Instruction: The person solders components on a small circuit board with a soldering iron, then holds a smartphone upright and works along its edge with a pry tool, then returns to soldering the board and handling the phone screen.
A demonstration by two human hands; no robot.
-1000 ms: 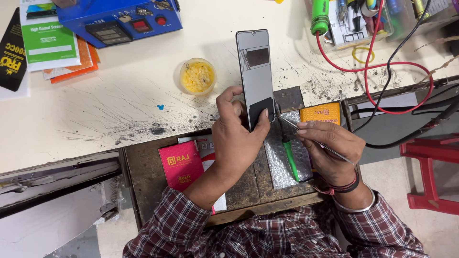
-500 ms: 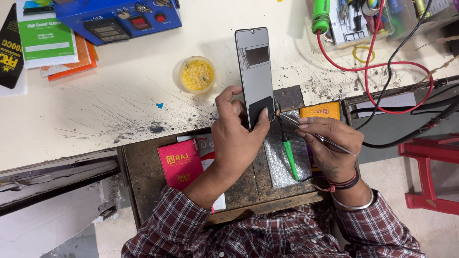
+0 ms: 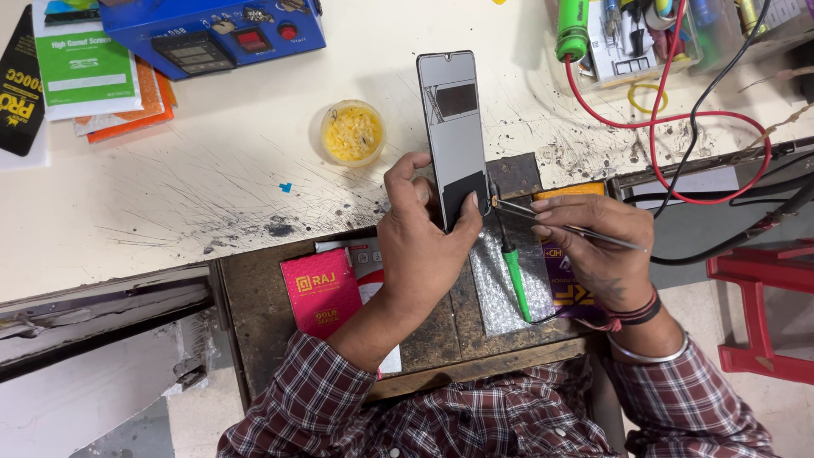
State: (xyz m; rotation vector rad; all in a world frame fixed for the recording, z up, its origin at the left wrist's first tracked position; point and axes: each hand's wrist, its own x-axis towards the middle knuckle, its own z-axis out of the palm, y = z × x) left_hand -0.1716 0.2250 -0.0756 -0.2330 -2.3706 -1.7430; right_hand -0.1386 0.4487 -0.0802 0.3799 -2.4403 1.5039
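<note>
My left hand (image 3: 421, 240) grips the lower end of a grey phone screen panel (image 3: 452, 119), which lies lengthwise on the scratched cream workbench (image 3: 195, 187). My right hand (image 3: 595, 250) pinches a pair of thin metal tweezers (image 3: 555, 225), whose tips touch the panel's lower right edge. A green-handled tool (image 3: 515, 280) lies on a sheet of bubble wrap (image 3: 492, 293) just below the tweezers, between my two hands.
A small round tub of yellow paste (image 3: 352, 133) stands left of the panel. A blue bench unit (image 3: 216, 34) and coloured packets (image 3: 85, 76) lie at the back left. Red and black wires (image 3: 678, 110) loop at the right near a tool tray (image 3: 644, 38). A red stool (image 3: 763, 305) stands far right.
Both hands hold the same grip. The tweezers' tips have stayed at the panel's lower right edge, and the view has shifted only slightly.
</note>
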